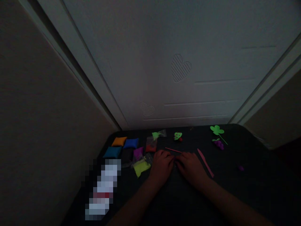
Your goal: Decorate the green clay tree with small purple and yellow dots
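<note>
My left hand [162, 164] and my right hand [191, 168] meet over the middle of the dark table, fingers curled. Between their fingertips is a small piece of purple clay [174, 159], mostly hidden and dim. Just beyond the fingers lies a thin pink stick [172, 149]. To the right of my right hand is a pink clay knife [205, 162]. Farther right, a lump of purple clay [240, 168] rests by itself. A purple grape bunch [219, 144] with green leaves lies near a green clover shape [217, 130] on a stem.
Left of my hands lie several clay packets, among them orange [119, 141], blue [131, 143], teal [113, 152], black [127, 155], yellow [141, 167] and red [151, 145]. A green dotted shape [178, 136] lies at the back. A white door [150, 62] rises behind the table [178, 201].
</note>
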Tool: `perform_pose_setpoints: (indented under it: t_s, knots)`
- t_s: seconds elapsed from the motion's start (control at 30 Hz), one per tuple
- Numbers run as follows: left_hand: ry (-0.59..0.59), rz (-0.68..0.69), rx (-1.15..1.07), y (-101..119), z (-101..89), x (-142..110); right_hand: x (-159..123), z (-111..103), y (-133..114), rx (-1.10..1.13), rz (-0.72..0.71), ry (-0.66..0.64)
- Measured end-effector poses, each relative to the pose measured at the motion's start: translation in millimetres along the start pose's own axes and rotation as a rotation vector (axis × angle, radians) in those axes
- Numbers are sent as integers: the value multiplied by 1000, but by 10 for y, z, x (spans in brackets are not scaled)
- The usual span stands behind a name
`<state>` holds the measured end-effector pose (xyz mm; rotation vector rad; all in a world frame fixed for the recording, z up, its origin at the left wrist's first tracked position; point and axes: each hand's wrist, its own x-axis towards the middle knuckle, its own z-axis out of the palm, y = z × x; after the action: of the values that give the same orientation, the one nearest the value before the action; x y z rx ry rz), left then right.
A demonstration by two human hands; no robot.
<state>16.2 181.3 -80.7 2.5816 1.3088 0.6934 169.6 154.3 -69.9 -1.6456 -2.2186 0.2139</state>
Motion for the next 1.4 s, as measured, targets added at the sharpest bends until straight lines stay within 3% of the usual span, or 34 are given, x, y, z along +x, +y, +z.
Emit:
perform_pose_setpoints:
  t_s: [0.5, 1.17, 1.4]
  knots:
    - [6, -39, -220, -12, -78, 23, -13, -51, 80, 84, -70, 50]
    - [-7, 1, -436, -2, -153, 21, -70, -42, 18, 119, -167, 118]
    - [36, -38, -454, -2, -132, 18, -65, -85, 2, 120, -192, 111]
